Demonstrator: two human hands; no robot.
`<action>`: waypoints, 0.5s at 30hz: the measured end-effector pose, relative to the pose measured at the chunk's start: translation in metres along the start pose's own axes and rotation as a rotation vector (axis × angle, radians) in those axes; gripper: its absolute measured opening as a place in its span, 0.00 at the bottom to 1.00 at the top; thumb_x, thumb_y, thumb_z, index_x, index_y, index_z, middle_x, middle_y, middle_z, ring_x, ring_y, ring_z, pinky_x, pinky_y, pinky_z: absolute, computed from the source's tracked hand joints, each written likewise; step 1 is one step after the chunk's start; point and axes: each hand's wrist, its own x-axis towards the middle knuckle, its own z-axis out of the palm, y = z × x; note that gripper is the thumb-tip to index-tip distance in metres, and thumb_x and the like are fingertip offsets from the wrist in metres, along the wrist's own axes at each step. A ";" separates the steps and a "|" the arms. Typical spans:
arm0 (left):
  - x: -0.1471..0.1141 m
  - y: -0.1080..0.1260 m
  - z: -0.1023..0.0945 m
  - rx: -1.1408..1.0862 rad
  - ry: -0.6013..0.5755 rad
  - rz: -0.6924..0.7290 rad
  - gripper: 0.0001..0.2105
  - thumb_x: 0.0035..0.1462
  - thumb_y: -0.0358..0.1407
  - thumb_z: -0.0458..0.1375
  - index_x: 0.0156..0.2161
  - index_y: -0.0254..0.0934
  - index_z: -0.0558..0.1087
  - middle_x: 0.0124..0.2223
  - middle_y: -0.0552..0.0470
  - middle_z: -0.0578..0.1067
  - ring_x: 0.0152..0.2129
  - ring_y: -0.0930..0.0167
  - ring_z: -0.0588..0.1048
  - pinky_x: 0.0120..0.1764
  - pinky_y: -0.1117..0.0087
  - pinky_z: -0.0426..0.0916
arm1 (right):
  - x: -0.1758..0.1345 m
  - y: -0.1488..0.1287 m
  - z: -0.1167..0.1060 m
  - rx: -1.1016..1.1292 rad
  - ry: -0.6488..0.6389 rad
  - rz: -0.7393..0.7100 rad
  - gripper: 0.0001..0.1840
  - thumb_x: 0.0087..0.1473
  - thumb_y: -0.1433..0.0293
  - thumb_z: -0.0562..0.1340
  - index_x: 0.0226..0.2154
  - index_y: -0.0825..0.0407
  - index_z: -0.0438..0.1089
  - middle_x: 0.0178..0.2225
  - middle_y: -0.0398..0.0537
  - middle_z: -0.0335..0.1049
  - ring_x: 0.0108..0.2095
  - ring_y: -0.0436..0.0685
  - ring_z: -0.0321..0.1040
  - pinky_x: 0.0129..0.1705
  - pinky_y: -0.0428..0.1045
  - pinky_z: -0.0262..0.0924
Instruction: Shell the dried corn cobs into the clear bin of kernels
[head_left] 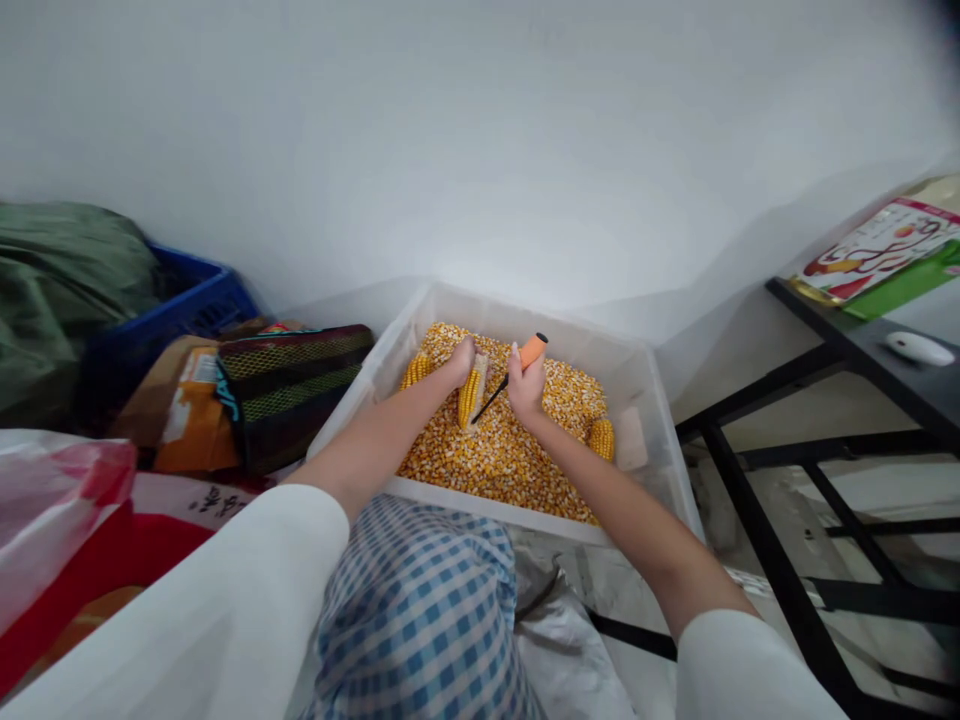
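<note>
My left hand is closed on the upper end of an ear of corn, which stands tilted over loose kernels. Part of that ear is stripped to the pale cob along its right side. In my right hand is a screwdriver with an orange handle and black end. Its dark shaft slants down to the left, the tip at the lower part of the ear. Loose corn kernels fill much of the translucent plastic bin. Another ear lies at the left, and one more ear at the right.
A blue crate with a green bag stands left, beside a dark mesh bag and a red-and-white bag. At right, a black-framed table carries a white mouse and packets. A white wall rises behind the bin.
</note>
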 end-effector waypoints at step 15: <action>-0.006 0.001 0.001 -0.020 -0.024 -0.055 0.14 0.57 0.41 0.42 0.27 0.39 0.64 0.14 0.52 0.62 0.16 0.64 0.70 0.19 0.67 0.63 | 0.004 0.015 0.004 0.003 0.007 0.106 0.16 0.54 0.55 0.52 0.31 0.51 0.56 0.23 0.40 0.57 0.24 0.51 0.55 0.28 0.46 0.50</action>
